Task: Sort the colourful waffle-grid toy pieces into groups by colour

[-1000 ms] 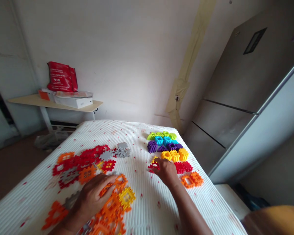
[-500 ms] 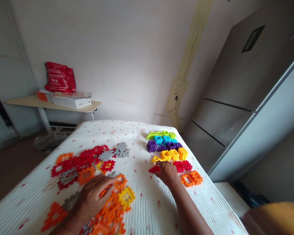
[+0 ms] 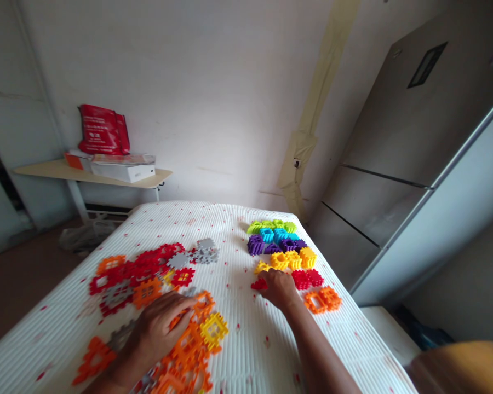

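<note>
My left hand (image 3: 158, 323) rests over a pile of orange interlocking plastic building pieces (image 3: 187, 342) at the front left. Its fingers curve loosely, the thumb stands apart, and orange shows in the gap. A yellow window piece (image 3: 214, 330) lies right of these fingers. My right hand (image 3: 280, 287) reaches to the sorted rows, fingers closed downward on a red building piece (image 3: 259, 284), partly hidden by the hand. Red pieces (image 3: 307, 279) stand in the same row to its right. Yellow pieces (image 3: 288, 259) are just behind, and orange ones (image 3: 322, 300) nearer the front.
Purple (image 3: 255, 244), blue (image 3: 266, 235) and green pieces (image 3: 271, 225) form rows farther back. Loose red pieces (image 3: 145, 264) and grey pieces (image 3: 206, 253) lie at left. A side table (image 3: 45, 168) with a red bag (image 3: 102, 130) stands behind; a refrigerator (image 3: 394, 137) is at right.
Both hands stay almost in place, the right one still at the red row. The whole view has shifted slightly right with the head; no piece has visibly moved.
</note>
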A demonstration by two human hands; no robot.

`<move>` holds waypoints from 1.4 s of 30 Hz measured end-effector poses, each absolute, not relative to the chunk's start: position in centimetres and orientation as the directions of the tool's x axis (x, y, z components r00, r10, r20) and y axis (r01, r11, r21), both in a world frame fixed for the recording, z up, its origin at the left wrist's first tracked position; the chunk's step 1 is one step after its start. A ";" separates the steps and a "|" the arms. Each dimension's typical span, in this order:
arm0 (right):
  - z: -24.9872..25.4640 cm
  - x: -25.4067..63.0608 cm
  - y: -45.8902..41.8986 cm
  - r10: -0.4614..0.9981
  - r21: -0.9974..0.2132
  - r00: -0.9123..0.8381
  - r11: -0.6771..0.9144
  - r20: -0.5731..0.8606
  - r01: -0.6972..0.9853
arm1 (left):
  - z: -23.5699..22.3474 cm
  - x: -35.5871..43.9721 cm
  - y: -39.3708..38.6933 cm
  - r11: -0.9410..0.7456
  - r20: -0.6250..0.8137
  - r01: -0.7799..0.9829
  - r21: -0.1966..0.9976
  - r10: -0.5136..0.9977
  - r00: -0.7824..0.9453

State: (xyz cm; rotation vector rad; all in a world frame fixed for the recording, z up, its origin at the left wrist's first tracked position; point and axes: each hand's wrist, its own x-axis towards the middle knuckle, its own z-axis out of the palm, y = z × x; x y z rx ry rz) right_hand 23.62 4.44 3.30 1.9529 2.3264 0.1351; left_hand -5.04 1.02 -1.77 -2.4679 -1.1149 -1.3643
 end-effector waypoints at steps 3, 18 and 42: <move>3.4 23.5 4.8 0.978 0.160 -0.204 0.207 -0.037 0.965 | -1.7 -5.0 1.0 -0.737 0.786 0.633 0.237 0.529 0.320; 3.6 24.6 5.8 0.908 0.184 -0.400 0.418 -0.126 0.890 | -1.1 -5.1 0.8 -0.700 0.801 0.687 0.195 0.517 0.300; 0.8 17.5 0.1 0.712 0.099 -0.671 0.667 0.205 0.738 | 1.0 -5.8 4.8 -0.231 0.231 0.956 0.180 0.955 0.187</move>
